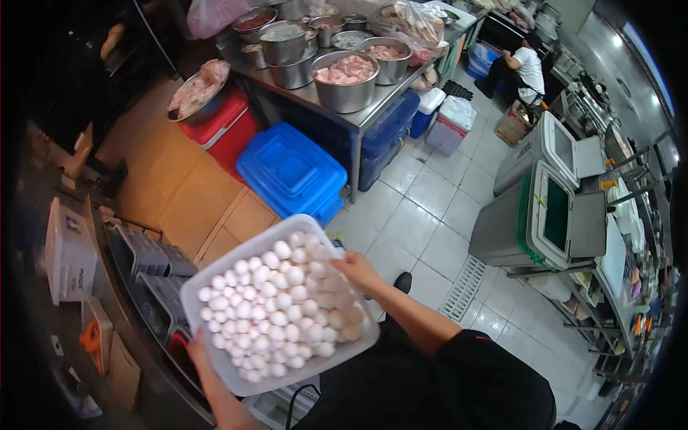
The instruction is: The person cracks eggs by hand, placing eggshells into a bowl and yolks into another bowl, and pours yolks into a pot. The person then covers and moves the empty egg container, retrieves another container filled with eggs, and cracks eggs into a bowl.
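Note:
A translucent white plastic tub (367, 335) is held in front of my body, tilted in view. Many small white, round, egg-like balls (276, 304) fill it; their exact kind I cannot make out. My right hand (356, 269) is closed on the tub's right rim, fingers partly hidden by the wall. At the opposite side, my left hand (199, 352) grips the lower left edge, its fingers mostly out of sight behind the tub.
Ahead is a steel table with metal pots of raw meat (345, 77). A blue lidded bin (290, 170) and red cooler (221, 129) stand beside it. Grey bins (552, 215) line the right. Farther back, a person (527, 68) crouches. A floor drain (464, 288) crosses the tiles.

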Motion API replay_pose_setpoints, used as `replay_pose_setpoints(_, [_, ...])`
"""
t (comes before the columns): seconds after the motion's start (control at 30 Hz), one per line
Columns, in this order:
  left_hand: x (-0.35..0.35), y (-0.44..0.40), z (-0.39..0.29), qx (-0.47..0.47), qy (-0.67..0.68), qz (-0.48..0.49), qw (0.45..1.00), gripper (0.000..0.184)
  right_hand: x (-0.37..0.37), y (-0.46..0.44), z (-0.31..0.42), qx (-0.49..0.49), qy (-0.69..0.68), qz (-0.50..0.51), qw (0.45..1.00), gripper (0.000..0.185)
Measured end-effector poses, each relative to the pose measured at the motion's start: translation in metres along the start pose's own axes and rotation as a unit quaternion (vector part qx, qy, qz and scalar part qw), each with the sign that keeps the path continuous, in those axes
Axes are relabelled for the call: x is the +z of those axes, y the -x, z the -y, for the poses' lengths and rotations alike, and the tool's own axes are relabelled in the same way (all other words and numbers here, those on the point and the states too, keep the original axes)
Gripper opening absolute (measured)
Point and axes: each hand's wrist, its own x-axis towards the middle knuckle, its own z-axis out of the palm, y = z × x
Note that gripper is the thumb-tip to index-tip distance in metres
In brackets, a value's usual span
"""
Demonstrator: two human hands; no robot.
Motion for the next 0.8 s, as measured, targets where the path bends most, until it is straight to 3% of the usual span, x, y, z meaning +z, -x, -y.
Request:
replay_pose_setpoints(0.07, [0.091,0.051,-0.046,-0.058,-0.021,0.006,0.998,0.056,-0.064,-0.011,-0.045,0.017,0.091,-0.061,0.994,0.039])
replay_pose_setpoints(0.13, [0.172,0.074,-0.041,-0.06,0.128,0.036,0.989,0.049,-0.123,-0.005,-0.05,0.072,0.094,-0.102,0.988,0.04])
replay_pose_setpoints(0.17, [0.213,0.076,-0.03,-0.074,0.107,0.074,0.989,0.045,-0.156,-0.004,-0.051,0.102,0.092,-0.138,0.981,0.04])
replay_pose_setpoints(0.23, [0.278,0.096,-0.037,-0.036,-0.007,0.078,0.996,0.062,-0.212,-0.001,-0.08,0.113,0.082,-0.186,0.973,0.04])
replay_pose_setpoints(0.3, [0.319,0.127,-0.09,-0.049,-0.025,0.116,0.992,0.06,-0.261,0.011,-0.094,0.093,0.027,-0.247,0.964,0.038])
replay_pose_setpoints(0.33, [0.341,0.143,-0.108,-0.054,-0.024,0.145,0.988,0.063,-0.29,0.019,-0.096,0.131,0.021,-0.279,0.951,0.04])
replay_pose_setpoints(0.47, [0.395,0.193,-0.221,0.005,-0.144,0.199,0.969,0.068,-0.406,0.031,-0.164,0.063,-0.079,-0.32,0.942,0.032])
replay_pose_setpoints(0.6, [0.438,0.218,-0.297,0.068,-0.159,0.233,0.957,0.07,-0.476,0.059,-0.154,0.08,-0.16,-0.335,0.925,0.034])
replay_pose_setpoints(0.8, [0.477,0.242,-0.424,0.044,-0.161,0.245,0.955,0.074,-0.567,0.033,-0.122,0.058,-0.213,-0.335,0.916,0.029])
